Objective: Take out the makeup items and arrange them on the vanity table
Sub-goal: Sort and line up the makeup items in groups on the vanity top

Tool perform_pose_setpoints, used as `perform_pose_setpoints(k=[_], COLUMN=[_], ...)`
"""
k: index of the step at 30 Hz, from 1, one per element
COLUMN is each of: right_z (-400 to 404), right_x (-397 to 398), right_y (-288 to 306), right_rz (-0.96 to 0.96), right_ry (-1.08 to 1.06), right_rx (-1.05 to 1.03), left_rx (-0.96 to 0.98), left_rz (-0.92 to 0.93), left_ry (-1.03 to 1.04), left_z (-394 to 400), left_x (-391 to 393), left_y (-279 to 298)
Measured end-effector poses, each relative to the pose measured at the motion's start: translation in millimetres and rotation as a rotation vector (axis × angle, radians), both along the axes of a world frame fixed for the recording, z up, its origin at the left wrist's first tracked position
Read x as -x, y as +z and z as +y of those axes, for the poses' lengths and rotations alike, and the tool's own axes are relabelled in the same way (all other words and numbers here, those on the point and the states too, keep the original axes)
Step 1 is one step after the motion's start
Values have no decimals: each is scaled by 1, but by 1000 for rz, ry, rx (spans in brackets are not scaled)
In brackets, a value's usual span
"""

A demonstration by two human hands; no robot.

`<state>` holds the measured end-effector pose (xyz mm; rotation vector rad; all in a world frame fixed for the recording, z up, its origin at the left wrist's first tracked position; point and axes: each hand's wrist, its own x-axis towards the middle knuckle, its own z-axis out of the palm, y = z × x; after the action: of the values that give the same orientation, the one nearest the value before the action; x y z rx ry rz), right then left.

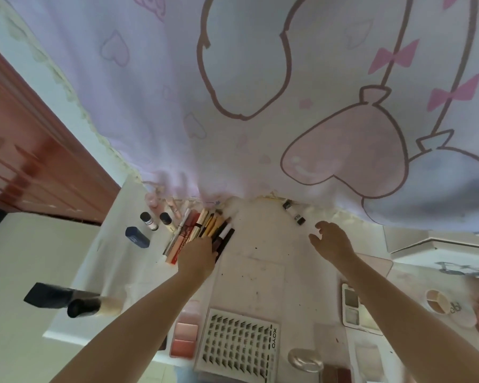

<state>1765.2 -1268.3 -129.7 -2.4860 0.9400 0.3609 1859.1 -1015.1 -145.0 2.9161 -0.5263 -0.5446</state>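
Observation:
A row of lipsticks, pencils and slim tubes (202, 229) lies side by side at the far middle of the white vanity table (260, 261). My left hand (198, 258) rests on the near ends of the dark tubes in that row; whether its fingers grip one is hidden. My right hand (331, 239) hovers open over the bare table, fingers spread, just near a black-and-white tube (294, 212) lying alone. Two small black-capped bottles (156, 221) and a navy case (137, 237) stand left of the row.
A lash tray (238, 345) and a pink blush palette (185, 331) lie at the near edge. A dark bottle and box (72, 301) sit at the left edge. Palettes (353, 308) and a round compact (437, 301) lie right. A printed curtain (260, 92) hangs over the far edge.

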Motion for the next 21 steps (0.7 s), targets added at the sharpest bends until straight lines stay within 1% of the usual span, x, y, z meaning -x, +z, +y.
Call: perform_pose_setpoints(k=[2,9,12,14,18,20,21], right_z=[2,12,16,20,35,45,50], right_x=[-6,-38,-45,-44,-26,-14,-9], right_y=[-5,-18,-19,-14,8,26,35], right_rz=[21,-29,-38,-67,-207,-280,-299], right_ry=[13,7,-16,-6,164,199,216], right_rx=[59,104,116,47,-179,-344,-391], left_rx=[25,146,208,267,424,437,430], left_rz=[-22,-164,-165,-127,-27,2,16], left_ry=[3,-72,-115,-152,-208,-293,-331], left_z=[2,13,13,8,-15,-30,-36], left_x=[0,7,10,9,14,20,23], left_y=[-3,-3,5,10,22,26,28])
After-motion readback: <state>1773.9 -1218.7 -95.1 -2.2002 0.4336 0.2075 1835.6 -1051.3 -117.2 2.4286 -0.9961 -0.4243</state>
